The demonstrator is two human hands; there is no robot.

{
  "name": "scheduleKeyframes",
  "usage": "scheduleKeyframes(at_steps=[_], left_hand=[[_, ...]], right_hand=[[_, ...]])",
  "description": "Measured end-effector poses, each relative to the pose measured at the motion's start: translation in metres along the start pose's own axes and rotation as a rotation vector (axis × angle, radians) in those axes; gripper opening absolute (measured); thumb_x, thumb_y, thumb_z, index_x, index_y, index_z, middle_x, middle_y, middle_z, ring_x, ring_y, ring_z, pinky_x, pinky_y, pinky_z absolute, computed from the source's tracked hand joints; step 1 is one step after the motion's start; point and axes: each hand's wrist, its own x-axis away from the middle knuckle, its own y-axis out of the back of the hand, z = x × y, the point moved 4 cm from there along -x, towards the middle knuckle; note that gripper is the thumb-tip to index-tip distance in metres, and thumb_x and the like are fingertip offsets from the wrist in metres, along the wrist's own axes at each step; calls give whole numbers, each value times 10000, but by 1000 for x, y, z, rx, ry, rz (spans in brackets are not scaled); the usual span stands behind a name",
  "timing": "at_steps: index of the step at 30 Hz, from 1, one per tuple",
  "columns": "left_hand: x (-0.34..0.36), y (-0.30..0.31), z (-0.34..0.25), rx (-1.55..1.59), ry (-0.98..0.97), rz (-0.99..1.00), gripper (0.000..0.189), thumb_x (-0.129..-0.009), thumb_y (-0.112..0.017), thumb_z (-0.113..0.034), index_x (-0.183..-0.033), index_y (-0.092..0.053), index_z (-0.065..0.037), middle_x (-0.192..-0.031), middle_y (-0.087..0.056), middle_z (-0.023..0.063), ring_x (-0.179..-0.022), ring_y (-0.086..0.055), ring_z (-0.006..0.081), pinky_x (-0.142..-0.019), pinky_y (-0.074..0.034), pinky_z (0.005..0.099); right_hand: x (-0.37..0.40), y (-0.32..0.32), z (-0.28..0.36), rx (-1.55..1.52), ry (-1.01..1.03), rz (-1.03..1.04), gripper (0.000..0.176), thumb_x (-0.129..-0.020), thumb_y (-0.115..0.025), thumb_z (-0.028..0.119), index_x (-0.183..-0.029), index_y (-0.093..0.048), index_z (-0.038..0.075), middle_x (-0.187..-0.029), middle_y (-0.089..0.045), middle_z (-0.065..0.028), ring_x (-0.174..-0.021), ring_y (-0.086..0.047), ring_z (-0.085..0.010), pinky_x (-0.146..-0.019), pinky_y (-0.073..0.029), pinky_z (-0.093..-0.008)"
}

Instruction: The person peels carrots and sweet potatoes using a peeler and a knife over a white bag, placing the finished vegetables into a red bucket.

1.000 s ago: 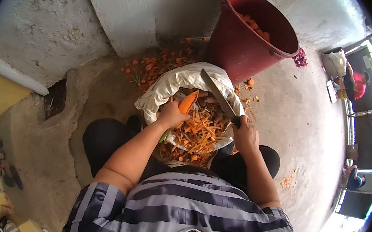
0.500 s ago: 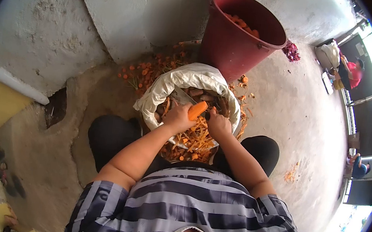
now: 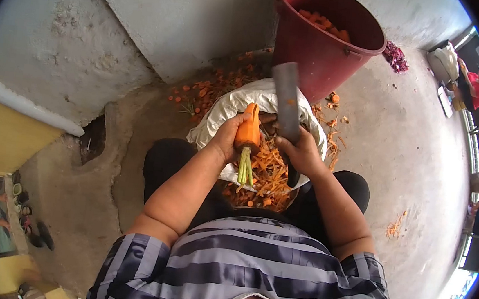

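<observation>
My left hand (image 3: pixel 228 139) is closed around a thick carrot (image 3: pixel 248 130), its tip pointing up and its green stem stub (image 3: pixel 245 167) hanging toward me. Part of the carrot's skin looks cut or peeled near the tip. My right hand (image 3: pixel 304 155) grips a broad-bladed knife (image 3: pixel 286 93), blade raised and pointing away, slightly blurred. Blade and carrot are apart. Both hands are over an open white sack (image 3: pixel 220 112) with a rolled rim, between my knees. Orange peelings (image 3: pixel 269 170) and darker carrots fill what shows of it.
A tall red bucket (image 3: pixel 324 65) holding cut carrots (image 3: pixel 323 24) stands just beyond the sack. Carrot scraps (image 3: pixel 201 93) litter the floor by the wall (image 3: pixel 137 10). A pipe (image 3: pixel 31 107) runs at left. Other people (image 3: pixel 475 86) are at the far right and lower left.
The knife has swung up into view, away from the carrot. The carrot has been turned so its green stem end now points toward me. The view has shifted slightly.
</observation>
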Motion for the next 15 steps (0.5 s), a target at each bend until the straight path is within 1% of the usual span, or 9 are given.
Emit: scheduleKeyframes(at_steps=[1,5,7,8,10,11,12,13,15], left_hand=[[-4,-3,0,-6,13,2,349,-840,-489,-304,-1033,-474,-13,-814,-571,170,-688,-593,249,-602,-517,362],[-18,-14,4,30,95,-25,319,-853,-485,-283,-1024,-450,-17,-757,-560,154,-628,-575,248,-570,-509,360],[-30,-8,4,25,69,-47,307,-853,-491,-272,-1013,-456,-12,-780,-561,151,-651,-576,246,-587,-510,355],[-35,-5,4,23,56,-59,302,-853,-493,-267,-1007,-458,-10,-792,-561,149,-663,-577,246,-596,-511,353],[-45,-8,1,51,60,33,300,-866,-455,-228,-1065,-475,-4,-884,-568,138,-736,-583,217,-638,-509,321],[-47,-10,-1,67,58,78,307,-872,-436,-209,-1094,-483,-2,-930,-571,132,-772,-585,203,-658,-508,305],[-48,-15,-5,83,54,122,319,-878,-416,-190,-1122,-491,1,-976,-575,126,-809,-588,189,-679,-506,290],[-47,-16,-8,44,35,76,336,-880,-394,-171,-1152,-494,0,-1019,-572,120,-830,-589,169,-683,-507,276],[-44,-26,-14,36,24,59,332,-878,-398,-172,-1144,-498,-1,-1008,-576,119,-809,-593,167,-656,-510,272]], right_hand=[[-2,2,0,102,-46,-25,364,-741,-679,182,-997,-524,-24,-691,-601,-112,-598,-556,-175,-587,-457,-302],[-11,10,-19,327,113,-99,311,-728,-685,196,-914,-533,-1,-674,-587,-171,-605,-582,-275,-566,-455,-330],[-14,9,-11,380,195,-164,300,-732,-678,211,-880,-517,5,-677,-578,-196,-624,-580,-336,-556,-451,-354],[-17,8,-17,400,168,-150,297,-740,-668,221,-876,-508,11,-679,-578,-200,-639,-576,-350,-556,-450,-367],[-23,5,-25,440,117,-118,293,-757,-647,243,-869,-491,22,-684,-579,-209,-670,-569,-377,-557,-447,-394],[-24,3,-23,489,109,-90,279,-779,-618,258,-850,-466,34,-667,-573,-209,-654,-568,-383,-549,-443,-421],[-27,2,-26,490,113,-93,277,-778,-618,258,-845,-466,37,-660,-572,-205,-647,-567,-383,-545,-442,-426],[-29,0,-29,492,119,-96,274,-777,-619,258,-841,-465,40,-652,-571,-202,-640,-567,-383,-540,-442,-430],[-36,-2,-34,514,131,-90,270,-775,-619,256,-831,-461,45,-636,-566,-196,-625,-566,-382,-531,-440,-437]])
